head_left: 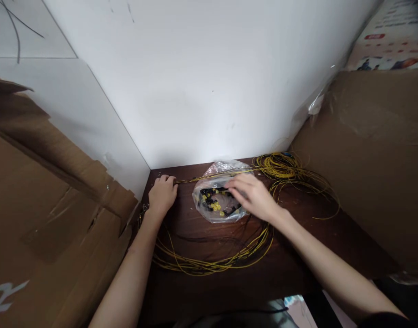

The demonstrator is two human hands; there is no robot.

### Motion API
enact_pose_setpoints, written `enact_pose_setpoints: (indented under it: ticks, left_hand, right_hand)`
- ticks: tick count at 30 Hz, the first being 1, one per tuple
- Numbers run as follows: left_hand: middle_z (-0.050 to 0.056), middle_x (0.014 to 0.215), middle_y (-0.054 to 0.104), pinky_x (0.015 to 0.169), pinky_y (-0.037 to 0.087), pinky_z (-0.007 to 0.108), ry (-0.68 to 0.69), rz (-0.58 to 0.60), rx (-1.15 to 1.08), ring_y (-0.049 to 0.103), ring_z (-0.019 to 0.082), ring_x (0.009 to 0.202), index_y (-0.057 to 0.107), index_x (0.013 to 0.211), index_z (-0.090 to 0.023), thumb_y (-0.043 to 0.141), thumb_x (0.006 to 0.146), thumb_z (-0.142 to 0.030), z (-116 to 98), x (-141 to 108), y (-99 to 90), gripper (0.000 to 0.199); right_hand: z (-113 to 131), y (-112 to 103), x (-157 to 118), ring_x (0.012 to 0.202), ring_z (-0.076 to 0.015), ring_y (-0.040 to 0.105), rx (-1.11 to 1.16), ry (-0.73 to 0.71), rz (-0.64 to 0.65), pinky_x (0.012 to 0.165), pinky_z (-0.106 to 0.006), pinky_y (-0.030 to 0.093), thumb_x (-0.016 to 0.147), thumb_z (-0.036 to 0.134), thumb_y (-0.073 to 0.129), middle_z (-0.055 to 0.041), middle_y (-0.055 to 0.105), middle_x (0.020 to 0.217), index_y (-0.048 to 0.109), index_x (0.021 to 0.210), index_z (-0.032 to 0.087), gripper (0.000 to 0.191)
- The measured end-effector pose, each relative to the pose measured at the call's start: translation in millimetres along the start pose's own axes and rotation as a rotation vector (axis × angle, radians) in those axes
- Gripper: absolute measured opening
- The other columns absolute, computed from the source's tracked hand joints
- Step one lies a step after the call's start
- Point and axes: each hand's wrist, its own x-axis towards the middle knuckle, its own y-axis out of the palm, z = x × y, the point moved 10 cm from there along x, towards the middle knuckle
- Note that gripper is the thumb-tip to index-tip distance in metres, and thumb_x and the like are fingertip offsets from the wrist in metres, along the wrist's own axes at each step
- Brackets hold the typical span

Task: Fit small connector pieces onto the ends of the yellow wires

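Bright yellow wires (276,166), mixed with darker strands, stand out against a dark reddish-brown bench (195,291). Through the colourless, see-through plastic bag (214,218) show small parts (216,206) in black and yellow. The wall (195,91) is white with a few dark flecks; the left carton (41,182) is brown with white lettering (7,295), the right carton (373,159) plain brown. A printed panel (396,38) pairs white with red and black, and one sleeve (383,320) is black.
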Motion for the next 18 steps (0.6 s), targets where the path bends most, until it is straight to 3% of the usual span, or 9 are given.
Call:
enact_pose_setpoints:
  ticks: [3,8,11,18]
  left_hand:
    - [0.013,0.120,0.054,0.087,0.046,0.038,0.020,0.039,0.011,0.050,0.028,0.107,0.055,0.118,-0.016,0.044,0.086,-0.026,-2,-2,2.1,0.035]
    - [0.014,0.133,0.044,0.096,0.041,0.039,0.027,0.060,-0.038,0.045,0.028,0.118,0.049,0.125,-0.015,0.046,0.085,-0.025,6,-2,2.2,0.041]
    - [0.015,0.131,0.046,0.097,0.040,0.037,0.040,0.009,-0.095,0.047,0.027,0.117,0.052,0.122,-0.012,0.046,0.085,-0.024,10,-3,-8.1,0.040]
    - [0.011,0.103,0.065,0.084,0.045,0.034,0.009,-0.066,-0.257,0.060,0.024,0.093,0.066,0.102,-0.014,0.039,0.084,-0.017,15,-22,-37.0,0.033]
  right_hand:
    - [33,33,-8,0.083,-0.0185,0.054,0.051,-0.128,0.127,0.077,-0.032,0.040,0.092,0.025,0.042,-0.0061,0.064,0.088,0.064,0.095,0.016,0.024]
    - [63,70,-25,0.073,-0.0162,0.054,0.047,-0.221,0.314,0.070,-0.028,0.040,0.090,0.042,0.045,-0.0034,0.060,0.075,0.064,0.086,0.017,0.032]
    - [68,81,-33,0.072,-0.0160,0.054,0.016,-0.231,0.349,0.064,-0.027,0.038,0.088,0.043,0.048,-0.0032,0.059,0.078,0.063,0.086,0.017,0.029]
    - [66,87,-37,0.070,-0.0145,0.053,-0.031,-0.208,0.327,0.059,-0.025,0.036,0.090,0.024,0.046,-0.0036,0.056,0.079,0.057,0.080,0.016,0.017]
